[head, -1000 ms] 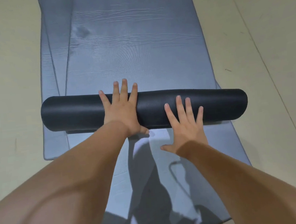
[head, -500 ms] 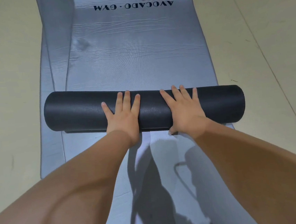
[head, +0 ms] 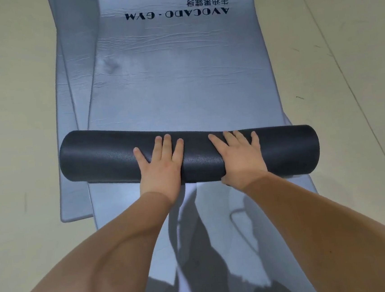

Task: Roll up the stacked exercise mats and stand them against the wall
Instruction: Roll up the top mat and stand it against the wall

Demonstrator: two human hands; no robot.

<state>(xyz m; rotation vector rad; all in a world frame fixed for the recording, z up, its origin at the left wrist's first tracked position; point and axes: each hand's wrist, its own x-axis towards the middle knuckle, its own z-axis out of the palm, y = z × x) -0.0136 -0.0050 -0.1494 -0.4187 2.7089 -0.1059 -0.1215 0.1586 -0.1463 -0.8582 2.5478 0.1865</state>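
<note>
A dark roll (head: pixel 98 158) of the top mat lies crosswise on a stack of silver-grey exercise mats. The top mat's flat part (head: pixel 180 76) stretches away from me with "AVOCADO · GYM" printed upside down at its far end. My left hand (head: pixel 162 165) presses flat on the roll left of its middle, fingers straight. My right hand (head: pixel 239 157) lies flat on the roll just right of the middle, thumb at the roll's near edge. Lower mats (head: pixel 74 199) stick out at the left, fanned at a slight angle.
The mats lie on a pale beige floor (head: pixel 10 92) that spreads to both sides. A floor seam (head: pixel 356 97) runs diagonally at the right. Shadows of my arms and head fall on the near mat surface (head: pixel 196 239). No wall is in view.
The roll has moved a little farther up the mat. My right hand shifted from the roll's near side onto its top; the left hand stayed on the roll.
</note>
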